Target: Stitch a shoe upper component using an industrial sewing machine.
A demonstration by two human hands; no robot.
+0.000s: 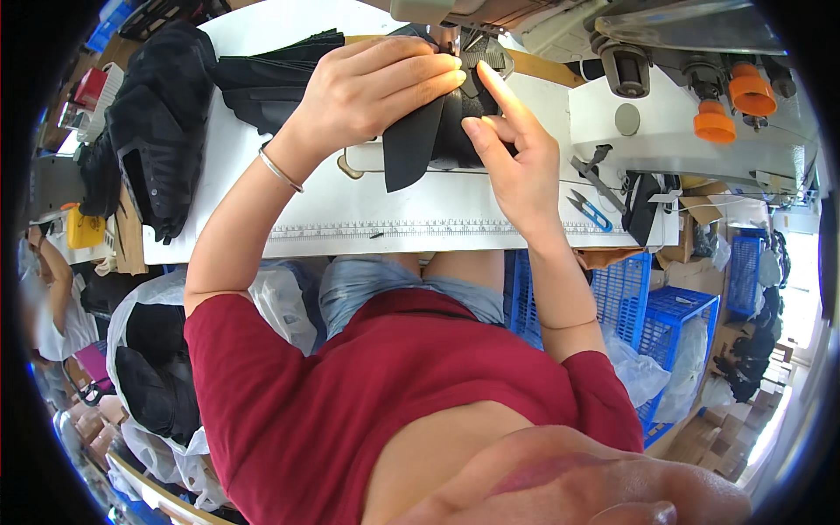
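Note:
Black fabric pieces (413, 144) lie under the sewing machine's needle area (455, 37), one long flap hanging toward me. My left hand (372, 92) is closed over them, fingers together and fingertips beside the presser foot; its thumb is hidden. On the other side, my right hand (518, 153) has the index finger stretched to the fabric near the foot. Its thumb rests apart from that finger at the fabric's right edge, and the other fingers are curled. A stack of black cut pieces (271, 83) lies left of my left hand.
A ruler strip (394, 229) runs along the white table's front edge. Blue thread snips (591, 212) lie at the right, near a black piece (643, 206). Dark bundled goods (162, 122) crowd the left end. Orange-capped parts (715, 121) hang upper right; blue crates (674, 324) stand below.

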